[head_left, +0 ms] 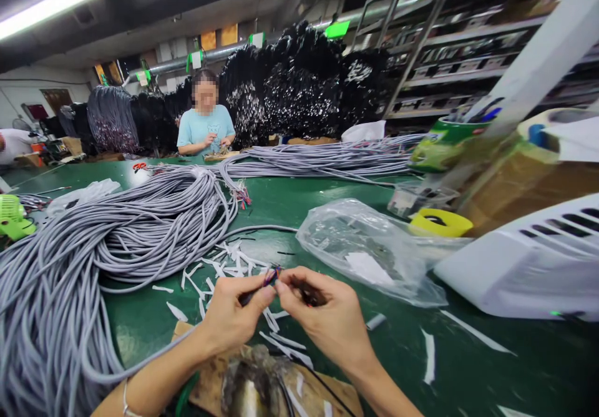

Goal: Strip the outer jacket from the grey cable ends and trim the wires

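Observation:
Close together over the front of the table, my left hand (243,308) and my right hand (322,311) pinch a small bunch of thin coloured wires (272,276). These wires stick up between my fingertips, purple and orange among them. A grey cable runs below my left forearm from the big pile of grey cables (154,230) on the left. Below my hands, a wooden board (210,382) carries a dark-crusted metal piece (250,392). Strips of white scrap (238,261) lie scattered around and behind my hands. What else my curled right fingers cover is hidden.
A clear plastic bag (360,248) lies right of centre. Further right stand a white vented machine (528,261), a yellow tape roll (442,222) and a green pen holder (444,145). More grey cables (318,160) stretch across the back. A person (206,123) works at the far side.

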The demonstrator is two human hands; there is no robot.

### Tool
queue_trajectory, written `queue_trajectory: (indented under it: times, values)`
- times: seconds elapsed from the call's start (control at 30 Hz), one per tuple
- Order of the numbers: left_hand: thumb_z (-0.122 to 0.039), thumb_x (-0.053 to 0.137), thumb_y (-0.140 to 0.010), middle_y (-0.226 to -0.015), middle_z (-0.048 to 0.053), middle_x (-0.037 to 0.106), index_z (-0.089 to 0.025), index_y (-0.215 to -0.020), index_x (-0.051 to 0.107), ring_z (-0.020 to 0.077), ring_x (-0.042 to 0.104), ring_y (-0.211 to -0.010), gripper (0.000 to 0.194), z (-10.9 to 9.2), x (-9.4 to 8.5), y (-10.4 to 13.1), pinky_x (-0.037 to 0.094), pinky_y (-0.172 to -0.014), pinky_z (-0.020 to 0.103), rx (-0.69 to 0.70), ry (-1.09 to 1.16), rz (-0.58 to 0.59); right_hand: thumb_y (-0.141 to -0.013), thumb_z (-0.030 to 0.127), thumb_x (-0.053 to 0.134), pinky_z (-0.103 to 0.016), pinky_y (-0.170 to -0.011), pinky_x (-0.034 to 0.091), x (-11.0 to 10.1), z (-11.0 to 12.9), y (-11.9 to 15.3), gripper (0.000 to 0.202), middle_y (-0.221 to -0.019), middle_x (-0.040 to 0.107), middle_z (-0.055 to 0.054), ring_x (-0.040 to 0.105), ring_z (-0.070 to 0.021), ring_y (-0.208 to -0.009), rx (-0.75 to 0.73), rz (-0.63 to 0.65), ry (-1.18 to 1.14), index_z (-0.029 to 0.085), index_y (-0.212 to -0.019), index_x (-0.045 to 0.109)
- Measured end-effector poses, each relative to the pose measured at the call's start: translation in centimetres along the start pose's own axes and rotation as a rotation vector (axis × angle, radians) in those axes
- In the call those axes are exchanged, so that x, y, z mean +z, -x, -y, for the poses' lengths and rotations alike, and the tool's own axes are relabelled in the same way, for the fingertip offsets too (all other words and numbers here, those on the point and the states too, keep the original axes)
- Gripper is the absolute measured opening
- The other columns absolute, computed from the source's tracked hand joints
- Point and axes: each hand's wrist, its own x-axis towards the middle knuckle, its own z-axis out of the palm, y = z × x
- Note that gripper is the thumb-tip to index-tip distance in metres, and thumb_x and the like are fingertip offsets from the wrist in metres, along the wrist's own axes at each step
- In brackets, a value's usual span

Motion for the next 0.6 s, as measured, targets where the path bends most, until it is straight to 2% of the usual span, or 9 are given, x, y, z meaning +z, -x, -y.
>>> queue_trajectory:
  times: [0.07, 0.17, 0.33, 0.5, 0.6]
  values:
    - [-0.035, 0.042, -0.084, -0.054, -0.001, 0.042, -0.011, -0.068, 0.065, 0.0089, 0.032, -0.052, 0.037, -0.08, 0.02, -0.16, 0.027, -0.048, 0.021, 0.002, -0.022, -0.043, -0.068, 0.024, 0.052, -0.018, -0.033, 0.032, 0.09, -0.18, -0.05, 0.013, -0.045, 0.05, 0.003, 0.041, -0.0074, -0.036, 0.054, 0.024, -0.025, 0.016, -0.058, 0.055]
    - [-0.036, 0.046, -0.082, -0.053, 0.001, 0.043, -0.012, -0.049, 0.055, 0.0099, 0.039, -0.055, 0.042, -0.03, -0.04, -0.37, 0.031, -0.049, 0.021, 0.031, -0.03, -0.134, -0.067, 0.021, 0.052, -0.018, -0.035, 0.034, 0.2, -0.41, -0.03, 0.012, -0.046, 0.051, 0.002, 0.042, -0.0078, -0.038, 0.015, 0.002, 0.021, 0.016, -0.057, 0.055]
    - [-0.035, 0.063, -0.067, -0.055, 0.003, 0.057, -0.011, -0.067, 0.068, 0.0083, 0.045, -0.04, 0.025, 0.18, -0.02, -0.48, 0.035, -0.037, 0.02, -0.167, 0.257, -0.205, -0.071, 0.021, 0.051, -0.018, -0.035, 0.034, 0.34, -0.51, 0.1, 0.013, -0.048, 0.051, 0.003, 0.043, -0.0072, -0.038, -0.058, -0.01, 0.069, 0.017, -0.059, 0.054]
    - [-0.024, 0.064, -0.062, -0.055, 0.007, 0.065, -0.011, -0.066, 0.072, 0.0112, 0.053, -0.04, 0.016, -0.25, 0.22, -0.4, 0.041, -0.04, 0.021, -0.226, 0.254, -0.237, -0.075, 0.023, 0.056, -0.018, -0.044, 0.043, 0.55, -0.65, 0.4, 0.008, -0.062, 0.061, -0.001, 0.054, -0.01, -0.049, -0.138, 0.007, 0.061, 0.016, -0.073, 0.06]
    - [-0.024, 0.065, -0.06, -0.054, 0.007, 0.066, -0.011, -0.065, 0.072, 0.0121, 0.055, -0.04, 0.016, -0.57, 0.39, -0.51, 0.043, -0.039, 0.02, -0.278, 0.291, -0.262, -0.078, 0.025, 0.055, -0.018, -0.044, 0.041, 0.67, -0.74, 0.42, 0.012, -0.06, 0.061, -0.001, 0.053, -0.0098, -0.048, -0.132, -0.03, 0.092, 0.017, -0.071, 0.061]
